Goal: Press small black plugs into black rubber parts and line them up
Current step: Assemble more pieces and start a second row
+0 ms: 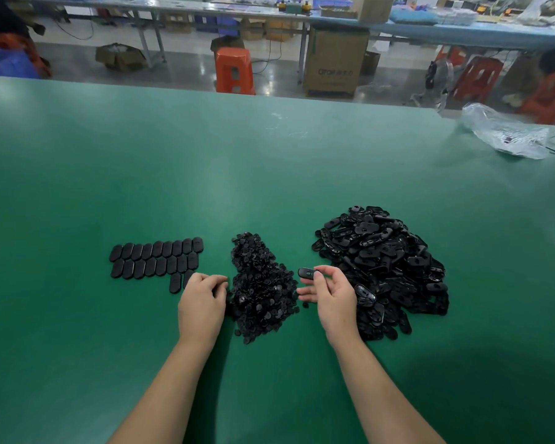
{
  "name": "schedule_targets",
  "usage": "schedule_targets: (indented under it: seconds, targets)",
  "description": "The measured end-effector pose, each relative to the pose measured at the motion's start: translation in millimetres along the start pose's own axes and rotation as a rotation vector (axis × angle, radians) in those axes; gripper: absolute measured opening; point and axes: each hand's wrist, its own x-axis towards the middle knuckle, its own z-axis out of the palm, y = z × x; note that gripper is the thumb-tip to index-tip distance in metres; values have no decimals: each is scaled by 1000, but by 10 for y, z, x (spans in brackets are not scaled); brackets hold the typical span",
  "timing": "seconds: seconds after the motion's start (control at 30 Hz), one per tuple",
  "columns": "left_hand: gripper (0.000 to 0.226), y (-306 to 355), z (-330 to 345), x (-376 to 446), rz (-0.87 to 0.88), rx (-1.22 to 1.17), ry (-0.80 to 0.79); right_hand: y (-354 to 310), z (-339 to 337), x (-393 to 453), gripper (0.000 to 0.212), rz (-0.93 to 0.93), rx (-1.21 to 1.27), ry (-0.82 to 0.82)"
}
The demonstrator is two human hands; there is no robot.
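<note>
Pinched between thumb and fingertips of the right hand (329, 291), a single oval rubber part (306, 273) is held just above the tabletop (269, 161), its smooth black face showing a small slot; the palm is turned inward and the remaining fingers are loosely spread. The left hand (202, 296) is laid palm down with its fingers curled at the left edge of the plug pile (261, 286), a heap of small, round, glossy black plugs; whether a plug is gripped under those fingers cannot be told. To the right, a larger mound of loose rubber parts (385, 267) is piled, elongated ovals with shiny, moulded surfaces, tumbled at all angles, and the right wrist is touching its near edge. To the left, finished parts (156, 259) are lined up flat in two close rows, matte and rounded at the ends, with two more begun as a third row just beside the left hand's knuckles. Both bare forearms are extended from the near edge over the smooth green mat. A crumpled clear plastic bag (503, 131) is seen at the far right of the tabletop.
</note>
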Motion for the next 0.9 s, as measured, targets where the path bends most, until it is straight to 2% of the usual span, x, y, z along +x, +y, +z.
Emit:
schedule_targets:
  seconds: [0.07,0.17,0.27,0.43,0.53,0.7,0.9]
  targets:
    - [8,22,-30,32,2,34,-29,5,6,-10,9,-2,-3,9]
    - [15,81,-77,66,21,-14,-52,21,11,-13,8,-8,-26,19]
    - [16,202,-77,50,-19,-256,-70,40,10,-4,9,-12,-48,19]
    - [11,502,34,27,-213,-737,-169,62,2,-5,9,-25,-69,26]
    - [8,615,80,23,-295,-890,-185,73,1,0,9,-29,-76,24]
    - [12,698,120,28,-341,-952,-233,90,4,12,9,-33,-74,24]
    - [11,780,159,41,-395,-880,-262,102,5,20,8,-43,-87,19]
